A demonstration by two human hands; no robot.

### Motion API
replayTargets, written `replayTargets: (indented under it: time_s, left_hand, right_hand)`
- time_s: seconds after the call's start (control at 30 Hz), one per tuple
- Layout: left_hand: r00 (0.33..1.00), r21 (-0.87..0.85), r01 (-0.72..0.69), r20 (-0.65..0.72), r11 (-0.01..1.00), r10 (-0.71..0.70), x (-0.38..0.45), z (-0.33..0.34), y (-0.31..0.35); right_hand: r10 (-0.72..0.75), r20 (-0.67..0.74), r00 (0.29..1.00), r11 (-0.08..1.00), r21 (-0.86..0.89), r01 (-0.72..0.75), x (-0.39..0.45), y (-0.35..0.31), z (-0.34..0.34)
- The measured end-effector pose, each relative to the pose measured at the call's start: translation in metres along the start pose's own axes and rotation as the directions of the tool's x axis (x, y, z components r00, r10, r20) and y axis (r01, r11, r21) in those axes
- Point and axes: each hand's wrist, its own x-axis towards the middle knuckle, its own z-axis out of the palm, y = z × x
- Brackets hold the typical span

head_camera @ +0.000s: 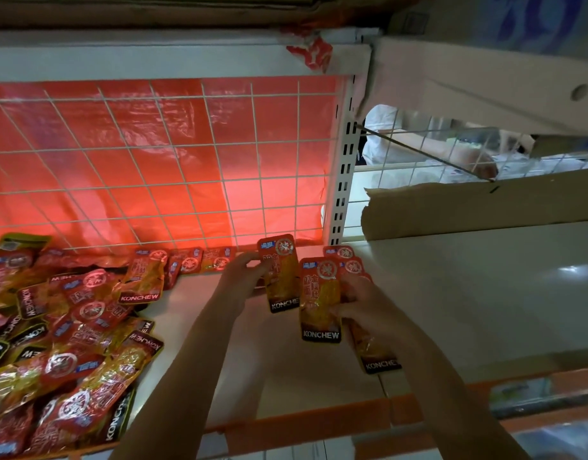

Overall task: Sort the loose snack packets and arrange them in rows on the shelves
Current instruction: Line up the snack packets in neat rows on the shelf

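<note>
While loose packet heap (63, 343) sprawls left of both hands, left hand (244, 277) pinches one upright packet (281, 277); right hand (362, 307) grips fanned packet stack (322, 300) beside it, above white shelf (451, 293); wire grid (153, 161) with red sheet (219, 200) behind heap; cardboard (485, 204) right of grid

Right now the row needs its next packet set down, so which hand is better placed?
Probably the left hand: it holds one packet upright near the back row.
</note>
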Motion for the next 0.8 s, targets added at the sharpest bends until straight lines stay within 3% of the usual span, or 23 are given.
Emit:
replayTargets:
  time_s: [0.1,0.3,0.43,0.6,0.8]
  left_hand:
    - [0.997,0.13,0.002,0.07,0.992,-0.011,0.021,0.011,0.003]
    - [0.987,0.254,0.033,0.142,0.967,-0.071,0.045,0.03,0.014]
    - [0.99,0.328,0.049,0.108,0.944,-0.089,0.058,0.04,0.016]
    - [0.994,0.409,0.035,0.082,0.912,-0.075,0.07,0.046,0.017]
    - [0.991,0.42,0.058,0.082,0.906,-0.102,0.071,0.046,0.021]
  right_hand:
    - [0.001,-0.027,1.0,0.992,-0.124,-0.005,0.007,-0.005,-0.005]
    - [0.056,-0.02,0.998,0.982,-0.178,-0.059,0.027,-0.009,-0.012]
    - [0.06,-0.078,0.995,0.976,-0.205,-0.075,0.038,-0.019,-0.014]
    - [0.024,-0.111,0.994,0.913,-0.401,-0.067,0.052,-0.028,-0.019]
    - [0.143,-0.074,0.987,0.911,-0.38,-0.16,0.074,-0.032,-0.028]
